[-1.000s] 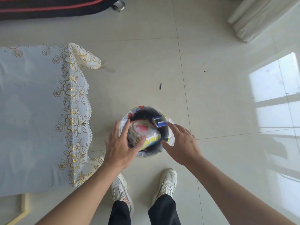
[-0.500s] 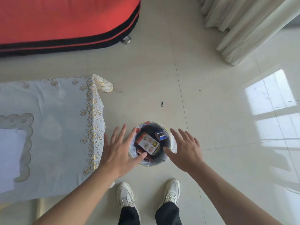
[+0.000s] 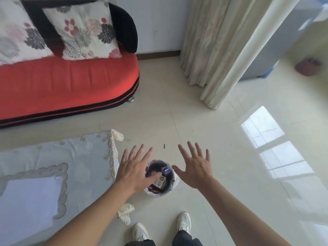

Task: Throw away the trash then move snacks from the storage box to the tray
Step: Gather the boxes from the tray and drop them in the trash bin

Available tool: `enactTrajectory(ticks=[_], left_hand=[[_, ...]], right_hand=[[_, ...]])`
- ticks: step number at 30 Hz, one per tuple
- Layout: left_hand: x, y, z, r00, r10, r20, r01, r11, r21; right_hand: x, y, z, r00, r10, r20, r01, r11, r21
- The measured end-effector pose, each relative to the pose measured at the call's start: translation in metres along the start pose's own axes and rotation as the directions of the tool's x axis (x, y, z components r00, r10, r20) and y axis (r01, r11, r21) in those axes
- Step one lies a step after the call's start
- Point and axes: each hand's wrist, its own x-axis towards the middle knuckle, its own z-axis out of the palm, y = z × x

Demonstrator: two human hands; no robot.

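Stands over a small round waste bin lined with a white plastic bag (image 3: 174, 182), set on the pale glossy tiled floor (image 3: 221, 157) just beside the corner of a low table draped in a white, gold-embroidered lace cloth (image 3: 85, 157). Holds the left hand (image 3: 134, 172) over the bin's left rim, all 5 fingers straight and fanned, grasping nothing. Holds the right hand (image 3: 197, 170) just right of the bin, fingers released and apart, likewise empty. Inside the bin, discarded trash: a small blue carton (image 3: 166, 169) near the far rim and a pale carton printed with coloured dots (image 3: 160, 181) nearer the middle. Wears 2 white sneakers (image 3: 140, 231), planted near the bin. Beyond the table, a red sofa with black trim (image 3: 71, 82) bearing 2 floral cushions (image 3: 83, 31); to the right, cream curtains (image 3: 221, 50).
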Motion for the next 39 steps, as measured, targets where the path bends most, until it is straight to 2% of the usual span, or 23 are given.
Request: enactTrajectory(ticks=[9,15,19,23,31,39], left_hand=[[-0.051,0.019,-0.123,0.985,0.002,-0.172,0.001,1.0,0.02],[-0.097,0.034,-0.164,0.941,-0.07,-0.331,0.081,0.997,0.02],[-0.141,0.048,-0.178,0.92,-0.151,-0.361,0.168,0.986,0.018],[-0.19,0.057,-0.178,0.907,-0.244,-0.344,0.262,0.965,0.006],[-0.298,0.052,-0.156,0.813,-0.459,-0.358,0.443,0.887,-0.129],[-0.452,0.005,-0.117,0.627,-0.682,-0.377,0.634,0.727,-0.261]], right_hand=[[-0.071,-0.009,-0.112,0.966,0.018,-0.256,-0.001,0.998,0.065],[-0.098,-0.019,-0.16,0.925,-0.072,-0.374,0.115,0.989,0.093],[-0.125,-0.026,-0.184,0.895,-0.173,-0.411,0.214,0.975,0.055],[-0.16,-0.034,-0.19,0.866,-0.279,-0.415,0.325,0.944,0.045],[-0.191,-0.075,-0.169,0.819,-0.439,-0.369,0.469,0.883,-0.01],[-0.247,-0.184,-0.139,0.728,-0.622,-0.286,0.63,0.773,-0.075]])
